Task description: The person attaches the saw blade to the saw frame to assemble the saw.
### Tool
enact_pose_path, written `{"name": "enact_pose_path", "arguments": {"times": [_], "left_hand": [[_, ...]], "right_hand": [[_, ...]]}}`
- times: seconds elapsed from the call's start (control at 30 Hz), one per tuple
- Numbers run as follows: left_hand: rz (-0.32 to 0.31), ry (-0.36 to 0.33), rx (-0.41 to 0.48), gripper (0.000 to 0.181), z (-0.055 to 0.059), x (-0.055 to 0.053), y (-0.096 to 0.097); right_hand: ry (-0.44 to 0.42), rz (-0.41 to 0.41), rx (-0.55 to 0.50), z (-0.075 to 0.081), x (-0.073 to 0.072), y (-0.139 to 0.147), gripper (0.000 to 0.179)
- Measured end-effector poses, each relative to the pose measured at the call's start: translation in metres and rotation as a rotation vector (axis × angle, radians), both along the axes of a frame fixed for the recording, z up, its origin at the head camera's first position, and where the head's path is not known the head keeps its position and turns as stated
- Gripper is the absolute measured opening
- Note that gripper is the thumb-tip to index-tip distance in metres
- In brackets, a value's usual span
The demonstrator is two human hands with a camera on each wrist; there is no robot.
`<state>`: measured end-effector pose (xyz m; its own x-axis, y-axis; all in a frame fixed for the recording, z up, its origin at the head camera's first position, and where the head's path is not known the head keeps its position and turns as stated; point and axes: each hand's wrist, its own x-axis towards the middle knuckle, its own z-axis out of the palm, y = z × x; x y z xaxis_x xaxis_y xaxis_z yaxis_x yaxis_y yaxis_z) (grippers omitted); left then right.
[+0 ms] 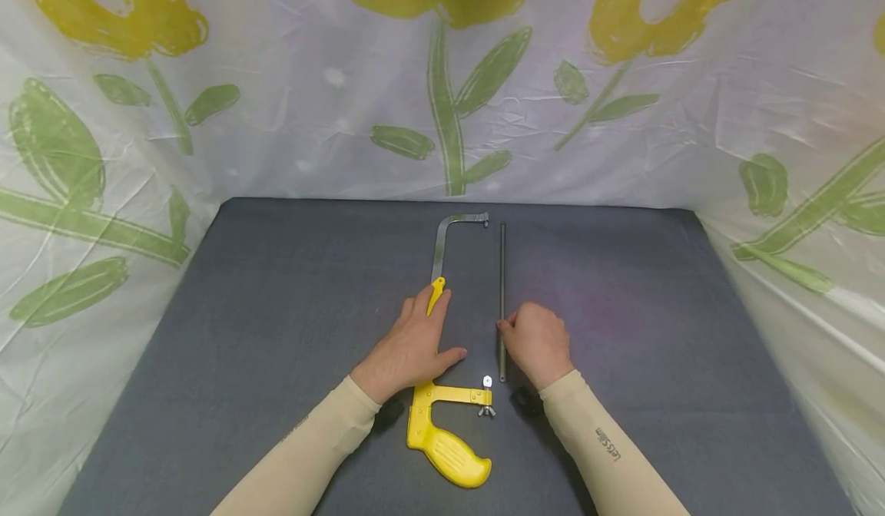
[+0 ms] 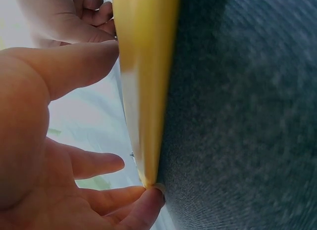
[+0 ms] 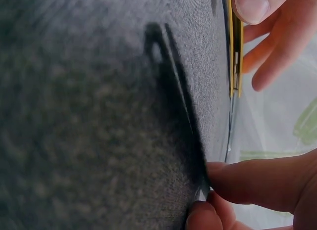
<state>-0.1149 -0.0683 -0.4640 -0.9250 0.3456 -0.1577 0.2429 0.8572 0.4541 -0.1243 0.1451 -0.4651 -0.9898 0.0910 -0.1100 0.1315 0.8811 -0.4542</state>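
Note:
A hacksaw frame with a yellow handle lies on the dark table, its bent metal end pointing away from me. My left hand rests across the yellow bar with spread fingers. In the left wrist view, some fingertips touch the bar's far end. To the right of the frame, and apart from it, lies a thin grey hacksaw blade, roughly lengthwise. My right hand pinches the blade between thumb and fingers. The right wrist view shows the blade's near end close to the cloth, with a shadow beside it.
A wing nut sits on the frame's near arm, below a small metal pin. Dark grey cloth covers the table. Behind and at both sides hangs a white curtain with yellow flowers and green leaves.

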Motion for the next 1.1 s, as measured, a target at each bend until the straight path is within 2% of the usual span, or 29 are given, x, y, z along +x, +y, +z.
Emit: {"name": "enact_pose_path", "arguments": {"times": [0.43,0.63,0.73,0.93,1.1], "left_hand": [[0.006,0.002,0.012,0.100,-0.001,-0.001,0.000],[0.006,0.002,0.021,0.101,-0.001,-0.002,-0.001],[0.038,0.006,0.046,0.101,-0.001,-0.003,-0.001],[0.155,0.002,0.049,0.089,0.004,-0.005,-0.002],[0.175,-0.018,0.027,0.083,0.005,-0.006,-0.001]], "right_hand": [[0.047,-0.025,-0.059,-0.001,-0.002,-0.003,0.020],[0.034,-0.020,-0.084,-0.003,-0.004,-0.002,0.017],[0.023,-0.022,-0.094,-0.004,-0.004,-0.001,0.013],[-0.030,0.008,-0.165,-0.004,-0.006,0.005,0.033],[-0.105,0.015,-0.255,-0.001,-0.007,0.008,0.034]]}}
